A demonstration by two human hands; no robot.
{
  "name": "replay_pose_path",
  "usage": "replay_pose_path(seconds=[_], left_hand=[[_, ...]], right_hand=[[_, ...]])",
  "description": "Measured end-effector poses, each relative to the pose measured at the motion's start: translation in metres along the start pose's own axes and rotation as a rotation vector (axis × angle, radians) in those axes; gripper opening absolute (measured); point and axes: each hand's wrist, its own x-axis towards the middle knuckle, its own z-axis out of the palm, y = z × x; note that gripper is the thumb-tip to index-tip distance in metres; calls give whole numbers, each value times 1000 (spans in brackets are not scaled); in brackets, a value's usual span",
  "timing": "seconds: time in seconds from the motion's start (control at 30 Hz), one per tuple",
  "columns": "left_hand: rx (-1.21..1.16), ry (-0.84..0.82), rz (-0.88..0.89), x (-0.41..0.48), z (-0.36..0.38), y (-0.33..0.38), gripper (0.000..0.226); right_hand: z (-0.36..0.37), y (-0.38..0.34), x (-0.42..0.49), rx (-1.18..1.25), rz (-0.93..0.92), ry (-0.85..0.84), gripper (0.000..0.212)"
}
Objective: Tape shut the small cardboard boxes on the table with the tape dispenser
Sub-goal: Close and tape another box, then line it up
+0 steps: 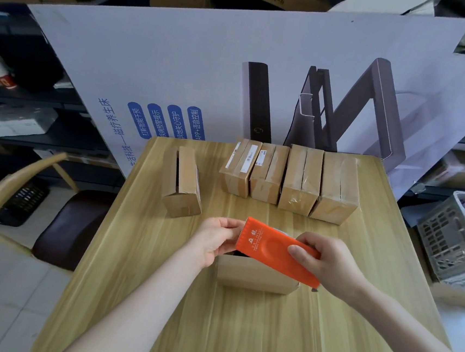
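Wooden table (239, 332) | orange dispenser (271, 246), "亚龙" | right fingers (300, 252) grip it | left fingers (230, 226) pinch its end

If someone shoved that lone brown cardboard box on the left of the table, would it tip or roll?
Probably neither: the lone brown cardboard box rests on a broad flat face, so it would likely slide on the smooth wooden table. Its top flaps show a dark gap, untaped, so they may lift if gripped there.

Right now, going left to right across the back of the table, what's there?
Lone box with gaping flaps, box with two white labels, box with one small label, taped box, rightmost taped box.
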Motion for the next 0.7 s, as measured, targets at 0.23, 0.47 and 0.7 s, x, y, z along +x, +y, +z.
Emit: replay_pose_path(seconds=[0.23,0.47,0.7], left_hand=[[123,266,103,8,-2,-1,12],[176,389,94,25,-35,-5,20],[168,522,62,28,-75,-11,17]], right_hand=[[1,-10,10,-75,36,-70,19],[-7,-6,10,-100,68,-110,18],[-22,11,2,-102,109,-130,17]])
